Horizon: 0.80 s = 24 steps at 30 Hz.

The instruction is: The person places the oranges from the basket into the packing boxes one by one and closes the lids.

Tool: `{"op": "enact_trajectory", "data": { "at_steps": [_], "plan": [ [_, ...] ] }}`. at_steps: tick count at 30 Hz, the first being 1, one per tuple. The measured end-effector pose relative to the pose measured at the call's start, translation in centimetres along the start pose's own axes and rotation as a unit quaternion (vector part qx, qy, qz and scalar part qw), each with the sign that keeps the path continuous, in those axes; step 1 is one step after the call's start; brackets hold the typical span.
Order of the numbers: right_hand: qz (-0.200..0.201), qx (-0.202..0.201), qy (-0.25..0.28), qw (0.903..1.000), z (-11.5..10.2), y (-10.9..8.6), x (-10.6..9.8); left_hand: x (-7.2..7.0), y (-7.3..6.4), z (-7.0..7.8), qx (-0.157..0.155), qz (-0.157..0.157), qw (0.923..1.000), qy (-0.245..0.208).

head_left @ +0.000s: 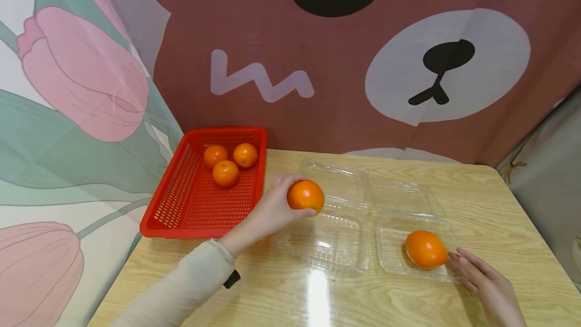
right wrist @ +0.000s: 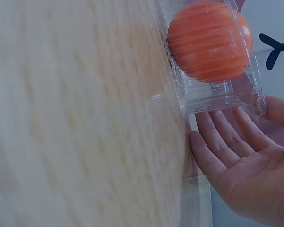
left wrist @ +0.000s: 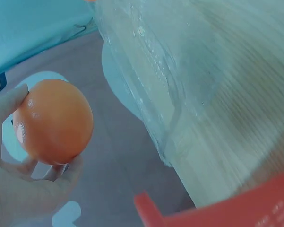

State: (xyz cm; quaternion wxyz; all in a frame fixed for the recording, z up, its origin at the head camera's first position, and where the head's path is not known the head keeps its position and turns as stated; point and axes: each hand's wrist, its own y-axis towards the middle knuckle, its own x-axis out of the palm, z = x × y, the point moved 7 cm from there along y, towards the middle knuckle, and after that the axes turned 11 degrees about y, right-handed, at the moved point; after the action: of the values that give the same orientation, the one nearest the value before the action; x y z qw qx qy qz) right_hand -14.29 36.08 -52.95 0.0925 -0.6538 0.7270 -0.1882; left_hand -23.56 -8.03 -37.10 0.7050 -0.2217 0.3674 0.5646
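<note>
My left hand [head_left: 283,203] grips an orange [head_left: 306,196], thumb on one side and fingers on the other. It holds the fruit above an opened clear plastic clamshell box [head_left: 333,246]. In the left wrist view the same orange [left wrist: 54,122] sits between thumb and fingers. A second clear box [head_left: 390,259] stands to the right, lid folded back, with one orange [head_left: 425,249] inside. Beside that box's right edge is my right hand [head_left: 487,284], its fingers extended. The right wrist view shows the fingertips [right wrist: 203,120] at the box wall, seemingly touching it.
A red perforated basket [head_left: 204,233] at the left of the wooden table [head_left: 490,216] holds several oranges [head_left: 225,173]. The opened lids [head_left: 404,198] lie behind the boxes. A printed bear curtain [head_left: 336,110] hangs right behind the table's back edge.
</note>
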Motion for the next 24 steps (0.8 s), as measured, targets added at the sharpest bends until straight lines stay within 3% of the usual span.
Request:
{"op": "enact_trajectory", "data": {
  "at_steps": [11, 19, 24],
  "plan": [
    [0.004, -0.001, 0.001, 1.0000, 0.0, -0.1, 0.1, 3.3, -0.1, 1.6, 0.027, -0.034, 0.9990, -0.007],
    [0.002, -0.012, 0.013, 0.9998, 0.0, -0.2, 0.3, 5.6, -0.3, 3.5, 0.033, -0.060, 0.9976, -0.006],
    [0.005, -0.002, -0.008, 1.0000, 0.0, -0.1, 0.3, 6.9, -0.2, 5.0, 0.042, -0.080, 0.9958, -0.016]
  ]
}}
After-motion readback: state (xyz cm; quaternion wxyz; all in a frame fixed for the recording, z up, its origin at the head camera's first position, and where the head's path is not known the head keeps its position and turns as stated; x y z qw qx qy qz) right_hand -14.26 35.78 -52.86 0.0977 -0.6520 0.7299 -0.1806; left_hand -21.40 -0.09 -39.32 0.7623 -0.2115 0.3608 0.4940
